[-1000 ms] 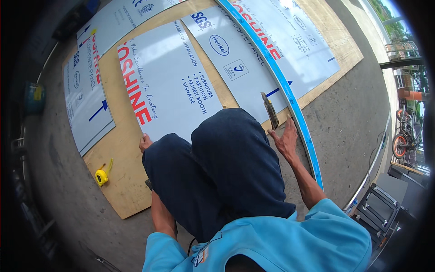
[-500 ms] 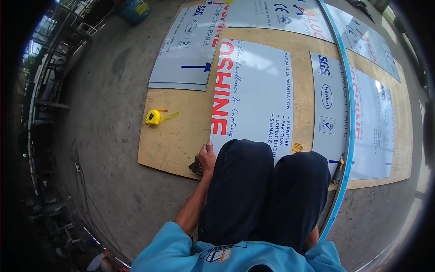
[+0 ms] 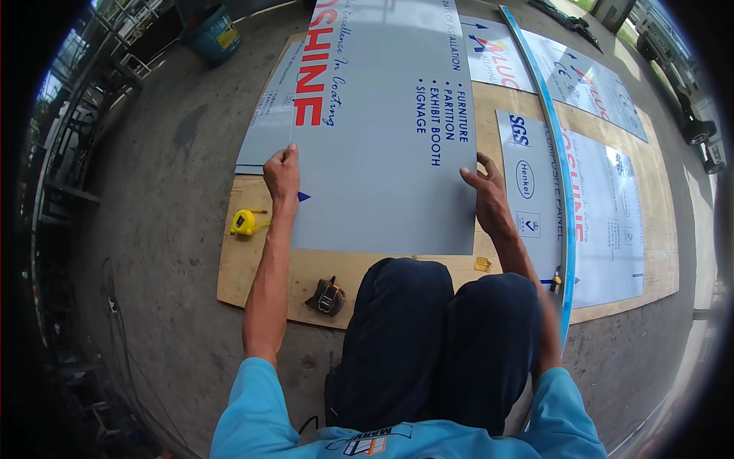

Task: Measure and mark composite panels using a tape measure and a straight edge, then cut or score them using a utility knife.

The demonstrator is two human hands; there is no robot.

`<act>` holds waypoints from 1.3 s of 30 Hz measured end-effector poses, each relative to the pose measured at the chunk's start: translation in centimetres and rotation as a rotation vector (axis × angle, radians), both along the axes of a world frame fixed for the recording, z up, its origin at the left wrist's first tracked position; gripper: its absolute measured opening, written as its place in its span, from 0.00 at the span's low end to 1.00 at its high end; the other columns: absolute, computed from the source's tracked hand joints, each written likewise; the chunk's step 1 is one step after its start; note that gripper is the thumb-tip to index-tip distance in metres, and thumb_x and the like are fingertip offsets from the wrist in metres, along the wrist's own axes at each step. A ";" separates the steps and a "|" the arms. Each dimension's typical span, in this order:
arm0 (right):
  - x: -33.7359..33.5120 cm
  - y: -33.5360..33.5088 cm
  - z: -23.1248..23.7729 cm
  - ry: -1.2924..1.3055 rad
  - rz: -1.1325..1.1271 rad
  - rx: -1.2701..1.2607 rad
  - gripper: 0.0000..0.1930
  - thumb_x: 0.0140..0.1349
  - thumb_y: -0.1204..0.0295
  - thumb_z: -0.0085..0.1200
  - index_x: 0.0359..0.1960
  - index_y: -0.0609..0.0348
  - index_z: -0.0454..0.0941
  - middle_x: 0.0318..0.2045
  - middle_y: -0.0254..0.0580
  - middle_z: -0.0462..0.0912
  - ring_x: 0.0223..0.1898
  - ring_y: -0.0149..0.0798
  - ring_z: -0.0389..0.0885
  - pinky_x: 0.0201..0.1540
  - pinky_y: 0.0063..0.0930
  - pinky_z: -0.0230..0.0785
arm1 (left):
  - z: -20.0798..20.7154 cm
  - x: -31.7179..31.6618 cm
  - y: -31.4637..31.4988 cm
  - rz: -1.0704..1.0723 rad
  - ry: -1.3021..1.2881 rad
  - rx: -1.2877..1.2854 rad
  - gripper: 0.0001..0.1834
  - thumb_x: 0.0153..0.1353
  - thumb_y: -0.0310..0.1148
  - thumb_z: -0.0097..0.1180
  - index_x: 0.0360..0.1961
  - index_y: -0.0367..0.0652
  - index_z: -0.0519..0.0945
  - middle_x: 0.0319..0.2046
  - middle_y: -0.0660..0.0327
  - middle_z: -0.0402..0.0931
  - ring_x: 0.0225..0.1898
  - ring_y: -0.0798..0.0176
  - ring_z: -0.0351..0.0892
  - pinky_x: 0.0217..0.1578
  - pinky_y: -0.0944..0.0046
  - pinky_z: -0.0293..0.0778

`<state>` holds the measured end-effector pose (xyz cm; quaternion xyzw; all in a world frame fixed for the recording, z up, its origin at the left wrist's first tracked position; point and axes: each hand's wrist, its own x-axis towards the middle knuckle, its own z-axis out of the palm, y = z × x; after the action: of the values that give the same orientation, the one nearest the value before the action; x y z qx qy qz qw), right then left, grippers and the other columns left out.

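A light grey composite panel [image 3: 375,183] with red and blue print is held raised above the plywood sheet [image 3: 466,264]. My left hand [image 3: 282,176] grips its left edge, thumb on the printed face. On the opposite edge my right hand [image 3: 488,199] has hold of it, thumb on top and fingers at the side and partly hidden. The panel covers part of a stack of similar panels [image 3: 260,141] at the left. Near my left forearm lies a yellow tape measure [image 3: 243,222]. A dark compact tool [image 3: 327,297] rests on the plywood's near edge.
A long blue-faced bar [image 3: 556,145] runs lengthwise across the panels at the right. Beside its near part lies a utility knife [image 3: 556,281]. More printed panels [image 3: 604,222] cover the right side. A teal bucket [image 3: 210,38] stands far left; cables [image 3: 115,321] trail on the floor.
The panel has been lifted off the plywood and moved away from me and to the left. My right hand has come up from beside my leg to its right edge.
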<state>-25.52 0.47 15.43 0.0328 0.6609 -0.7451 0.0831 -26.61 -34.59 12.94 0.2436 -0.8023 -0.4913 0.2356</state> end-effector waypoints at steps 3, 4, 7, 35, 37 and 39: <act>-6.3 -2.6 -1.4 0.086 0.216 -0.134 0.42 0.58 0.64 0.55 0.65 0.76 0.44 0.51 0.68 0.72 0.48 0.55 0.76 0.50 0.41 0.70 | 1.7 -6.2 -6.2 -0.014 -0.003 -0.107 0.21 0.61 0.44 0.52 0.35 0.33 0.82 0.30 0.51 0.81 0.32 0.58 0.78 0.37 0.60 0.70; -7.5 -3.9 -1.5 0.087 0.215 -0.150 0.42 0.58 0.64 0.55 0.65 0.76 0.44 0.51 0.68 0.72 0.48 0.55 0.76 0.50 0.41 0.70 | 2.3 -7.5 -9.1 0.018 -0.115 -0.301 0.23 0.61 0.47 0.51 0.36 0.33 0.82 0.31 0.51 0.82 0.34 0.54 0.81 0.38 0.59 0.72; -8.5 -6.5 -2.7 0.141 0.276 0.011 0.44 0.56 0.60 0.57 0.65 0.76 0.46 0.52 0.66 0.73 0.50 0.55 0.75 0.51 0.43 0.68 | 0.3 -8.1 -13.5 0.144 -0.402 -0.549 0.34 0.59 0.55 0.52 0.55 0.35 0.71 0.52 0.41 0.70 0.52 0.43 0.72 0.50 0.53 0.69; 23.2 23.2 -23.1 -0.763 -1.101 -0.089 0.31 0.55 0.60 0.60 0.55 0.70 0.68 0.41 0.58 0.77 0.42 0.45 0.76 0.46 0.33 0.67 | -18.1 -1.6 45.0 -0.614 -0.766 0.841 0.20 0.59 0.42 0.58 0.42 0.35 0.74 0.39 0.53 0.77 0.41 0.56 0.77 0.42 0.54 0.73; 22.6 21.1 -20.1 -0.577 -1.072 0.211 0.36 0.51 0.65 0.63 0.60 0.67 0.61 0.51 0.57 0.71 0.51 0.50 0.70 0.54 0.41 0.62 | -18.2 -2.7 43.3 -0.468 -0.724 0.909 0.25 0.55 0.38 0.63 0.45 0.28 0.72 0.42 0.47 0.76 0.43 0.49 0.77 0.41 0.47 0.73; 25.3 23.8 -18.2 -0.378 -1.062 0.926 0.38 0.47 0.67 0.66 0.60 0.63 0.61 0.51 0.55 0.71 0.55 0.52 0.67 0.56 0.45 0.60 | -16.8 -2.8 46.2 -0.402 -0.778 0.820 0.22 0.56 0.37 0.62 0.46 0.32 0.72 0.43 0.47 0.75 0.43 0.49 0.77 0.38 0.47 0.76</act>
<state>-0.22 24.32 -2.73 0.5089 0.7778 -0.3104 -0.1992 -29.44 11.63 -3.89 0.3203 -0.6051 -0.6704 -0.2861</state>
